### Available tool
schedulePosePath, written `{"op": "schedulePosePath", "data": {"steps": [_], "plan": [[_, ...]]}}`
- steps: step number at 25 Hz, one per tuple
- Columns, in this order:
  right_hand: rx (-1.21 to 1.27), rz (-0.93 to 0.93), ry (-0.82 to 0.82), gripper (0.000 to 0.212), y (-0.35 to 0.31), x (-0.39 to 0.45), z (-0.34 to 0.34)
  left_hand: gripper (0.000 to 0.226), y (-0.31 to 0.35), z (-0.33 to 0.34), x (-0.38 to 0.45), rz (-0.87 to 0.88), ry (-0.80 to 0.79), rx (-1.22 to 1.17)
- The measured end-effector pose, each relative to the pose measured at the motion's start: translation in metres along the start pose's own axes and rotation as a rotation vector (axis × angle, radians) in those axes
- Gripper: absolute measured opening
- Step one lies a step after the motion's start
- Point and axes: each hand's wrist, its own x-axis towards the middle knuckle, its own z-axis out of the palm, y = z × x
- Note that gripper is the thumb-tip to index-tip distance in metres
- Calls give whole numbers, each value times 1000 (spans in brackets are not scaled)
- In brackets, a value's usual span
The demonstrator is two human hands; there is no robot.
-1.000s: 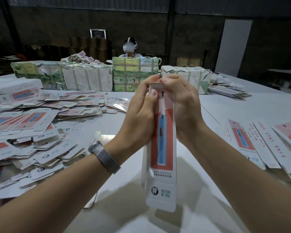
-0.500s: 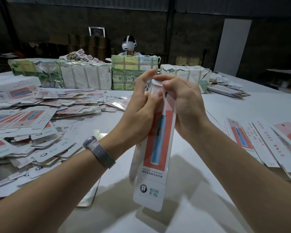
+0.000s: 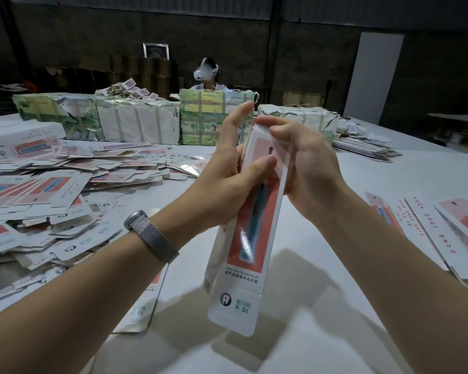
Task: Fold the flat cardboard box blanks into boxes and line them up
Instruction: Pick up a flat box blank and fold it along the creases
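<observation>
Box [image 3: 257, 225] held up over the white counter [image 3: 362, 184], tilted, between both hands.
Left hand [image 3: 227, 182] grips its side, thumb across the front; right hand [image 3: 305, 163] fingers pinch the top flap.

A tall white box [image 3: 250, 228] carries a coral-red panel with a blue toothbrush picture, a black tooth logo and green "X-SL" lettering near its lower end. A grey mesh-patterned wristband [image 3: 152, 236] is on the left wrist, and the table [image 3: 362, 171] is white, strewn at left with white blanks [image 3: 52, 190] printed in the same coral-red and blue. At the back stand bundles [image 3: 208, 117] wrapped in green, yellow and white printed paper, against a dark grey wall [image 3: 322, 63] with a white panel [image 3: 373, 76].
</observation>
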Motion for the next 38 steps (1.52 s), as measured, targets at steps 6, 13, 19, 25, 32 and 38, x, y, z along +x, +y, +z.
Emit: {"op": "schedulePosePath", "data": {"steps": [6,13,19,25,32,38], "plan": [[-104,-84,6,31,-6,3,-5,56,1,0,0,-14,30,-41],[-159,-217,-2,25,-7,4,-7,43,7,-1,-1,-59,42,-95],[-268,-283,-15,21,-5,7,-11,36,5,-1,-1,-99,-77,-130],[-278,-218,-164,18,-18,10,-23,54,13,-4,-2,-72,-137,-119],[-441,-241,-295,11,-35,5,-36,47,11,-2,-2,-150,-206,-242],[-355,-257,-137,13,-23,10,-22,38,10,-2,1,-90,-73,-85]]}}
